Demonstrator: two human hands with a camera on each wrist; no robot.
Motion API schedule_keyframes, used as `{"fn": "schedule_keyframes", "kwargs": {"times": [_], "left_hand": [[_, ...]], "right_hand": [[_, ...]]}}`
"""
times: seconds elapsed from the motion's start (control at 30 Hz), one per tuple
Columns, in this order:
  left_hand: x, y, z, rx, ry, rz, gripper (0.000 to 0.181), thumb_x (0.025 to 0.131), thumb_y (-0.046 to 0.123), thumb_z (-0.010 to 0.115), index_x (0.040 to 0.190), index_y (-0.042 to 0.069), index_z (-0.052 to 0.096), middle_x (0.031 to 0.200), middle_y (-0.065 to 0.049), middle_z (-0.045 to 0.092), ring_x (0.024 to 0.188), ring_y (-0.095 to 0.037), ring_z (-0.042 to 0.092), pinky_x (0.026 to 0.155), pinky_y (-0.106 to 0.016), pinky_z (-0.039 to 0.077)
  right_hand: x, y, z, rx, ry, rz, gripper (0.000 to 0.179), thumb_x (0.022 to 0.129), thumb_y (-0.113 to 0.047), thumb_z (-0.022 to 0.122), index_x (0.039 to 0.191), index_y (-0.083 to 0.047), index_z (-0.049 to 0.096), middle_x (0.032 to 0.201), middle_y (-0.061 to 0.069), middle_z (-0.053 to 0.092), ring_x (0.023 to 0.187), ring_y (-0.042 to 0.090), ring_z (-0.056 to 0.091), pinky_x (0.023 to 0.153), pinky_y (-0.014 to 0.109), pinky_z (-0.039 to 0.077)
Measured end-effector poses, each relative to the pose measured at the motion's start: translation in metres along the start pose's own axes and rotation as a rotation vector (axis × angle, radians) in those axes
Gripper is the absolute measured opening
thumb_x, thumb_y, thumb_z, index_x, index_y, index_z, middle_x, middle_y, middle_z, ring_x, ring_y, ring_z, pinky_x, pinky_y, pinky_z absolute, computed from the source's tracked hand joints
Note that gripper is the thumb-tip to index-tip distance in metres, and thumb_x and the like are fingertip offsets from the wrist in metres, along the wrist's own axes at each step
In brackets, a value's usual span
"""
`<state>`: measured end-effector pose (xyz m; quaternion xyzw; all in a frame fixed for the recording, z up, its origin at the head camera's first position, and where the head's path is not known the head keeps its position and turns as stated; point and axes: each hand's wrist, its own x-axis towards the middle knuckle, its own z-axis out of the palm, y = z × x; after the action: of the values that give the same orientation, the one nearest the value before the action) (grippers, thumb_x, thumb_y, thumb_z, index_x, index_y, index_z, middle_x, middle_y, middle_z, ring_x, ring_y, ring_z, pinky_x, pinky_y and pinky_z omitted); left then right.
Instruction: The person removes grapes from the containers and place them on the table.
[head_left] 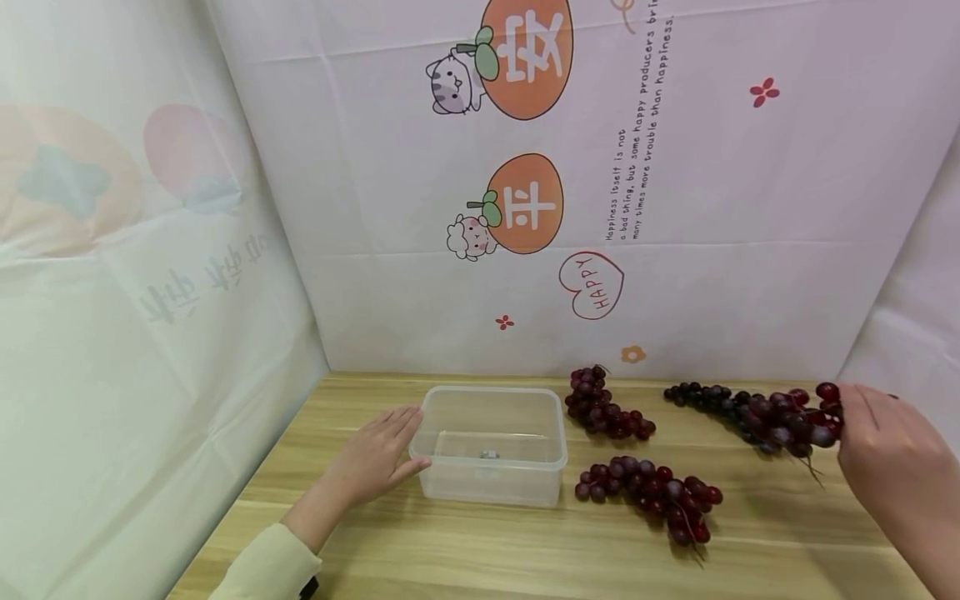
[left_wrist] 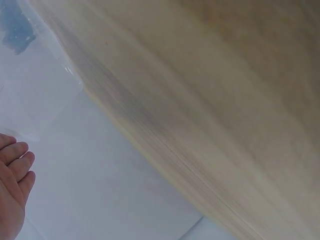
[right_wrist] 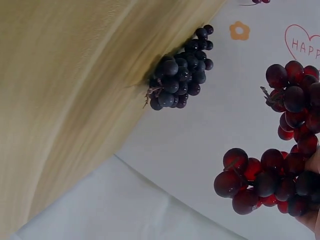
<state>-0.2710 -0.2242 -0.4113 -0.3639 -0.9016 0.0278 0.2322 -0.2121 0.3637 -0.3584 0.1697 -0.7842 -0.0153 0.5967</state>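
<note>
My right hand [head_left: 896, 454] grips a bunch of red grapes [head_left: 787, 421] at its right end, at the right side of the table. In the right wrist view the held red grapes [right_wrist: 272, 180] hang well apart from a bunch of black grapes [right_wrist: 180, 72] lying on the wood. From the head view, the held bunch partly covers those black grapes [head_left: 701, 398]. Straight fingers of my left hand [head_left: 378, 454] rest along the left side of a clear plastic box [head_left: 491, 487], thumb at its front rim. Only fingers and part of the palm show in the left wrist view.
Two more bunches of dark red grapes lie right of the box: one farther back [head_left: 600, 408], one nearer [head_left: 652, 492]. Printed white cloth [head_left: 405, 308] rises behind the wooden table [head_left: 480, 550], with cloth walls at both sides. A small pale item [head_left: 489, 454] shows through the box.
</note>
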Motion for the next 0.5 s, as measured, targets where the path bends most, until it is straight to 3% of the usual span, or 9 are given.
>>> {"fn": "schedule_keyframes", "kwargs": {"times": [0.27, 0.5], "left_hand": [[0.001, 0.001, -0.001, -0.005, -0.017, -0.014, 0.075, 0.100, 0.053, 0.041, 0.139, -0.011, 0.044, 0.141, -0.024, 0.048, 0.130, -0.036, 0.046, 0.109, -0.047, 0.036], [-0.001, 0.000, 0.002, 0.009, 0.003, -0.004, 0.077, 0.100, 0.056, 0.039, 0.139, -0.010, 0.044, 0.141, -0.023, 0.048, 0.131, -0.035, 0.045, 0.108, -0.047, 0.038]], "right_hand": [[-0.015, 0.004, -0.007, -0.064, -0.156, -0.032, 0.043, 0.099, -0.006, 0.025, 0.105, 0.024, 0.055, 0.097, 0.040, 0.059, 0.077, 0.053, 0.058, 0.067, 0.059, 0.052], [-0.025, 0.002, -0.006, -0.064, -0.206, -0.003, 0.028, 0.089, 0.007, 0.037, 0.102, 0.024, 0.056, 0.095, 0.042, 0.058, 0.077, 0.053, 0.059, 0.067, 0.058, 0.053]]}}
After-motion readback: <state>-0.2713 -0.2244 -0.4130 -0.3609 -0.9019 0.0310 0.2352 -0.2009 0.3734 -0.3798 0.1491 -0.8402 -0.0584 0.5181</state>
